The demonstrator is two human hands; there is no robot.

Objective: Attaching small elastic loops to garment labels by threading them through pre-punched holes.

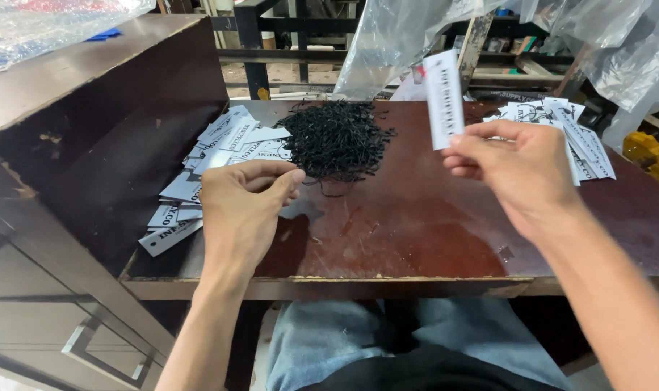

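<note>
White tag (443,98) upright, R hand (514,163)

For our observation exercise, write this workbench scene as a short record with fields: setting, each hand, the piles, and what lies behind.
Setting: dark red-brown table, worn at its front edge
Left hand: fingers pinched together near the heap of black loops; whether it holds one cannot be told
Right hand: holds one white paper tag upright, above the table
Left pile: white tags spread beside a dark wooden box
Right pile: white tags at the far right
Behind: clear plastic bags
</note>
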